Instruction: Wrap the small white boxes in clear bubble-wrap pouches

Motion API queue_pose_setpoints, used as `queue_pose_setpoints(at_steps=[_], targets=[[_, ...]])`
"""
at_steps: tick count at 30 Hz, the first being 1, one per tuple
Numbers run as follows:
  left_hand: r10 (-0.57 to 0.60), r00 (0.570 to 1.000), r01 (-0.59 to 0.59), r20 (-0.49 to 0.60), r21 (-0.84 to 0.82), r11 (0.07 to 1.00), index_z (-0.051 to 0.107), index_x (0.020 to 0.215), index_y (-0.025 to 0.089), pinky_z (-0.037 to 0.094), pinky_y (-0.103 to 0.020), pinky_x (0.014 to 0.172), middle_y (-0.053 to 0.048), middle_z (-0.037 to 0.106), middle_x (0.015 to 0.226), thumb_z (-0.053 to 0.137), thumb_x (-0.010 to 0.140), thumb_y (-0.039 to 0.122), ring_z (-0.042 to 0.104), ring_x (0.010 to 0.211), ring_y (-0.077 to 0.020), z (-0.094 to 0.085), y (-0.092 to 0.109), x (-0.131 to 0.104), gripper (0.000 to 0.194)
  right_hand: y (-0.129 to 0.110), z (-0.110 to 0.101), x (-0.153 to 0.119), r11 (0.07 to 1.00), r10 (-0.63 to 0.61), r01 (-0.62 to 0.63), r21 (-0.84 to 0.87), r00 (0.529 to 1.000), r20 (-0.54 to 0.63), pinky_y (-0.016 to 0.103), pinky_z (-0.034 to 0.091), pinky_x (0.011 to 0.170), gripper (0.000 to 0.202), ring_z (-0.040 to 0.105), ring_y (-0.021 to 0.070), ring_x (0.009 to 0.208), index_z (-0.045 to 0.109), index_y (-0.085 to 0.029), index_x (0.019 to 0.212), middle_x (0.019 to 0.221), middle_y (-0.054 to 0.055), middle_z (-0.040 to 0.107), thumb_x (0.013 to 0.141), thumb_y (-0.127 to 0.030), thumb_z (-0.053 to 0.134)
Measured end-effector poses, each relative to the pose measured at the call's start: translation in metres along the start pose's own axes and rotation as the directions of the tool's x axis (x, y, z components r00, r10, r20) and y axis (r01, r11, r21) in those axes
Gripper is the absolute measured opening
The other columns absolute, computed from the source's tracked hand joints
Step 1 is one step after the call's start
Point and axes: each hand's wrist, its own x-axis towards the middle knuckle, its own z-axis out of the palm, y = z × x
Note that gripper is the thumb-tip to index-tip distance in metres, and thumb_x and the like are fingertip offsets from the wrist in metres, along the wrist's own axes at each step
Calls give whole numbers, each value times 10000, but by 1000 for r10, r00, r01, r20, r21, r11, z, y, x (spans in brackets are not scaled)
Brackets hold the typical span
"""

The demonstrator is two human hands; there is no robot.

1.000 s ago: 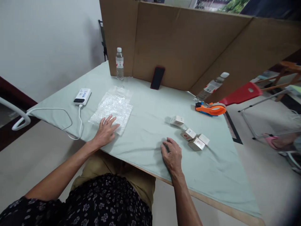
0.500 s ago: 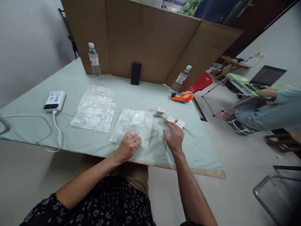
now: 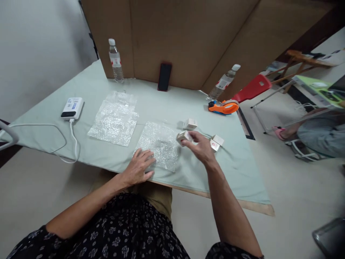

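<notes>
My right hand (image 3: 201,145) grips a small white box (image 3: 183,137) between thumb and fingers, near the right edge of a bubble wrap bag (image 3: 159,142). On that bag's lower left corner lies my left hand (image 3: 140,166), open, fingers spread and holding nothing. Another small white box (image 3: 190,124) stands just behind the gripped one. To the right of my right hand, a further small box (image 3: 215,145) shows, with one more (image 3: 218,139) touching it. More bubble wrap bags (image 3: 114,120) overlap on the cloth to the left.
A white power bank (image 3: 72,108) with a cable sits at left. Along the cardboard screen (image 3: 183,39) stand a water bottle (image 3: 116,64), a phone (image 3: 164,76) and a tilted second bottle (image 3: 223,82). An orange tape dispenser (image 3: 223,107) lies at right. A seated person (image 3: 320,133) is beyond.
My right hand has taken hold of a small box and lifted it leftward to the bag's edge. My left hand has shifted left and flattened. The view has tilted down.
</notes>
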Motion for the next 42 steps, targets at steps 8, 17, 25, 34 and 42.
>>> queue_pose_setpoints(at_steps=[8,17,25,34,42], targets=[[-2,998,2,-66,1,1000,657,1114,198,343,-529,1114,-101,649,1297,565,909,191,524,1291,-291,9,-1,-2,224,-41,61,10,991,-112,134,-30,915,389,362,480,836,342,651,237,931,744,-204,880,922,60,733,927,-459,520],[9,993,-9,-121,0,1000,689,1013,201,358,-509,1091,-78,690,1221,547,906,126,555,1241,-267,14,-5,-2,194,-27,72,-10,933,-184,257,-253,943,278,426,452,897,439,628,282,1046,622,-217,1243,1190,103,701,849,-407,651],[-2,984,-7,-176,-51,999,703,971,190,372,-506,1098,-82,705,1156,536,894,100,587,1163,-244,7,-4,1,205,-30,73,-6,944,-177,251,-213,933,314,428,434,924,432,613,273,1095,616,-227,1258,1235,83,689,844,-343,656],[-35,966,24,-258,-46,999,684,900,196,427,-476,1057,-98,681,1183,537,917,177,609,1112,-237,2,-5,9,149,-30,76,-10,944,-199,264,-199,934,298,407,445,899,438,630,265,1052,639,-249,1243,1190,67,709,816,-336,686],[-130,946,86,-295,-158,984,672,839,188,473,-450,1017,-105,686,1211,587,851,170,622,1143,-254,-6,-11,26,88,-35,73,-8,974,-177,216,-66,910,375,387,490,883,453,656,237,981,666,-220,1209,1173,75,716,773,-335,710]])
